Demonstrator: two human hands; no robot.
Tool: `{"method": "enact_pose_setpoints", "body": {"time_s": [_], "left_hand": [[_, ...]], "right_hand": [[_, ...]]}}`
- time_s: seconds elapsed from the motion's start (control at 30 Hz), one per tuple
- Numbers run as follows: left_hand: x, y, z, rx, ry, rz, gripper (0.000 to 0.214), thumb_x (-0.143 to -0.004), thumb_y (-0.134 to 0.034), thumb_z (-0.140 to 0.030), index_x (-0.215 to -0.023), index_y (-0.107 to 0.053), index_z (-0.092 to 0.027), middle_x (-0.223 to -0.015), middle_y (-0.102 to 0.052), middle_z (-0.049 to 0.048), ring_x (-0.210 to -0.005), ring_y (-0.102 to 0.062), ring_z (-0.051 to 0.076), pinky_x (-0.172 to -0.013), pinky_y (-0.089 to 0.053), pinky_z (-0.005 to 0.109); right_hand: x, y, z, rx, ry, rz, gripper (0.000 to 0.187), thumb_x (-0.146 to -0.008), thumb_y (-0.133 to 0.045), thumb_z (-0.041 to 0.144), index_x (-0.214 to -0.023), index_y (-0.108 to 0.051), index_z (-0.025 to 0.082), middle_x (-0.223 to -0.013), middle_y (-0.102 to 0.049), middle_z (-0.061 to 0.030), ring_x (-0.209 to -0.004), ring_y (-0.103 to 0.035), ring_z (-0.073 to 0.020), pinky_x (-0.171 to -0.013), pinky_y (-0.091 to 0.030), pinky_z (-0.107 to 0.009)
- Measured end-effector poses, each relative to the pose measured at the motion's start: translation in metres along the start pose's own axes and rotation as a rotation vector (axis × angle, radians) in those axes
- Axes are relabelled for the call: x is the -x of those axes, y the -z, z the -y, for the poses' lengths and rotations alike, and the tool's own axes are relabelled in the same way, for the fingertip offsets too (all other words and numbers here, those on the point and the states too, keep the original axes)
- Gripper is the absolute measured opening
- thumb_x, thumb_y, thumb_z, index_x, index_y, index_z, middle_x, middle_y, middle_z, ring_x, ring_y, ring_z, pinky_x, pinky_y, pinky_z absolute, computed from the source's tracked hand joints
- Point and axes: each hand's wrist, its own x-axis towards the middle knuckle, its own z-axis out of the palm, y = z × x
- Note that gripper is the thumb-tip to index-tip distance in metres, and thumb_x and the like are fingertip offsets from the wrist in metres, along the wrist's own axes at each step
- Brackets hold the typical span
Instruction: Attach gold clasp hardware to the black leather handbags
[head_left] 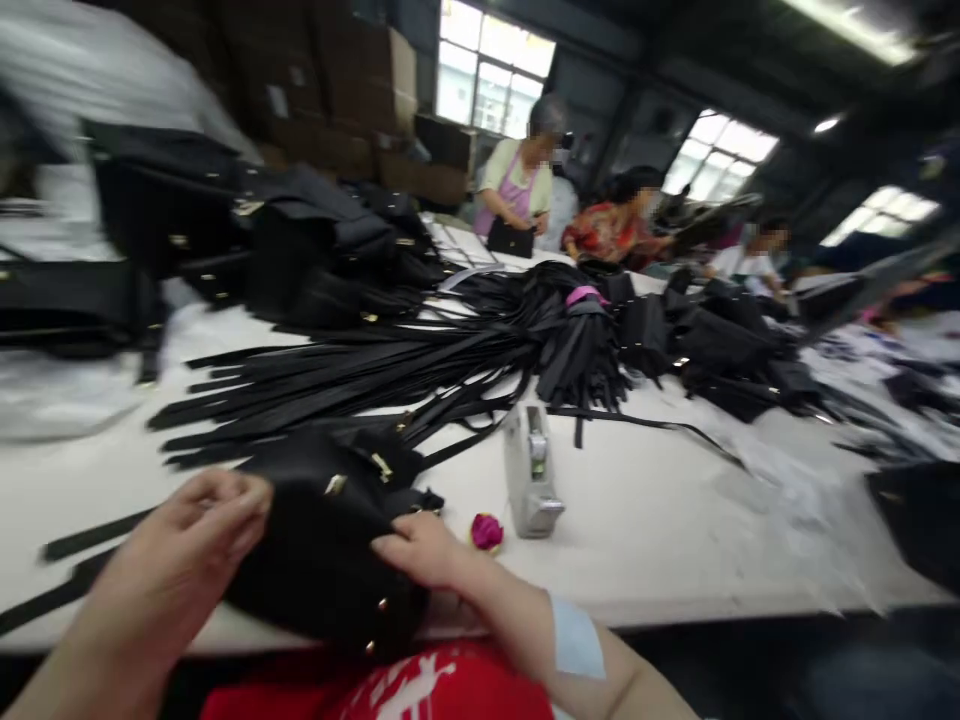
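Observation:
A black leather-look bag point(322, 550) with gold-coloured metal fittings rests at the table's near edge, right in front of me. My right hand point(427, 550) grips its right side, thumb on the near face and the other fingers partly hidden. At the bag's left side, my left hand point(199, 540) is closed with fingertips pinched together in front of the black surface. What those fingers hold, if anything, cannot be made out. Black straps point(97, 535) stretch out to the left behind my left wrist.
A pale tape dispenser point(534, 475) and a small magenta roll point(486, 533) stand right of the bag. Beyond lies a bundle of black straps point(375, 370) with a pink tie point(586, 296). Black bags point(300, 240) are piled left; clear plastic point(787, 500) lies right. Several people work farther back.

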Motion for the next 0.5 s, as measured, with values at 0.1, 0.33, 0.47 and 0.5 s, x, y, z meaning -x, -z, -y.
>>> {"method": "enact_pose_setpoints", "body": {"time_s": [0.1, 0.33, 0.47, 0.5], "left_hand": [[0.013, 0.016, 0.001, 0.243, 0.06, 0.011, 0.036, -0.065, -0.075, -0.041, -0.088, -0.057, -0.019, -0.058, -0.044, -0.0066, -0.047, -0.035, 0.005, -0.043, -0.026, 0.017], [0.001, 0.013, 0.002, 0.003, -0.102, -0.112, 0.038, -0.077, -0.064, -0.04, -0.104, -0.066, -0.013, -0.075, -0.058, 0.0029, -0.055, -0.044, 0.009, -0.046, -0.031, 0.02], [-0.004, 0.037, 0.005, 0.141, -0.157, -0.376, 0.034, -0.078, -0.061, -0.036, -0.102, -0.065, -0.013, -0.062, -0.045, -0.0037, -0.047, -0.033, 0.006, -0.042, -0.022, 0.018], [-0.004, 0.046, 0.008, 0.156, -0.161, -0.437, 0.034, -0.078, -0.06, -0.037, -0.101, -0.065, -0.013, -0.058, -0.04, -0.0054, -0.046, -0.03, 0.006, -0.041, -0.02, 0.018]], "right_hand": [[0.003, -0.002, 0.002, -0.006, 0.072, 0.07, 0.027, -0.08, -0.05, 0.034, -0.06, -0.051, 0.017, -0.055, -0.042, 0.0045, -0.054, -0.04, -0.0087, -0.049, -0.027, -0.02], [0.012, -0.004, 0.01, 0.037, 0.163, -0.005, 0.028, -0.077, -0.052, 0.033, -0.054, -0.047, 0.017, -0.051, -0.042, 0.0045, -0.052, -0.039, -0.0092, -0.05, -0.023, -0.023], [0.006, -0.004, 0.001, -0.033, 0.149, 0.027, 0.028, -0.077, -0.049, 0.036, -0.057, -0.049, 0.017, -0.055, -0.045, 0.0031, -0.055, -0.041, -0.0109, -0.053, -0.029, -0.022], [0.005, -0.004, 0.0, -0.044, 0.152, 0.043, 0.028, -0.079, -0.047, 0.038, -0.06, -0.051, 0.017, -0.057, -0.047, 0.0024, -0.056, -0.043, -0.0116, -0.054, -0.031, -0.023]]}}
